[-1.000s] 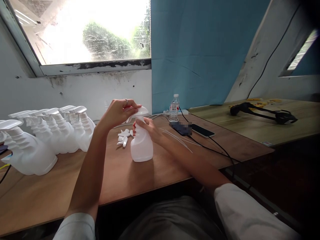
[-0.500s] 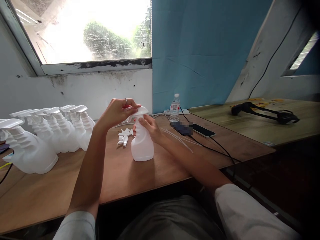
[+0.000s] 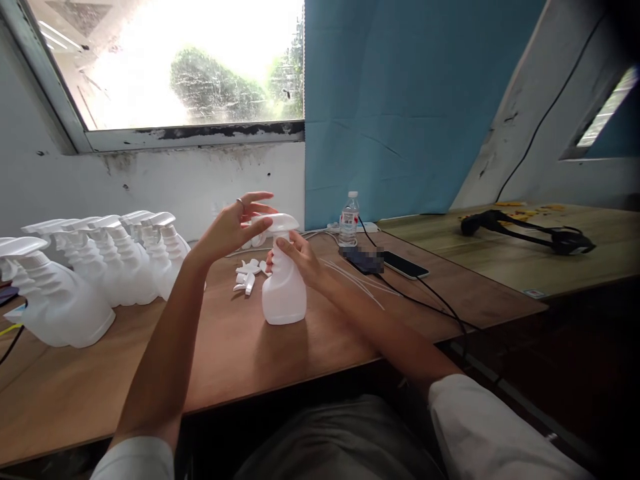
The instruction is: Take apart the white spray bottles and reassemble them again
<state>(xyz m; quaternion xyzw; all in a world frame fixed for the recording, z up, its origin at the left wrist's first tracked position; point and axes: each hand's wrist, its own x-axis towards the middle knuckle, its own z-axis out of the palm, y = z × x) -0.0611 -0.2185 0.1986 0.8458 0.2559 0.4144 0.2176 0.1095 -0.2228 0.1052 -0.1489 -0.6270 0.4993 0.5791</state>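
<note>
A translucent white spray bottle [image 3: 285,298] stands upright on the brown table [image 3: 230,363], with a white spray head [image 3: 281,223] on its neck. My right hand [image 3: 301,259] is wrapped round the neck, thumb in front, other fingertips showing at its left side. My left hand [image 3: 231,225] is at the left end of the spray head, its fingers apart and its thumb near or against the head. Small white plastic parts [image 3: 246,280] lie on the table just left of the bottle.
Several white spray bottles [image 3: 120,260] stand in rows at the left. Behind and right are a water bottle [image 3: 349,220], a phone [image 3: 405,264], thin white strips [image 3: 353,277] and black cables. A black strapped item [image 3: 530,230] lies on the farther table.
The fingers of my left hand have spread and come off the top of the spray head, moving a little left. My right hand keeps its hold on the bottle's neck.
</note>
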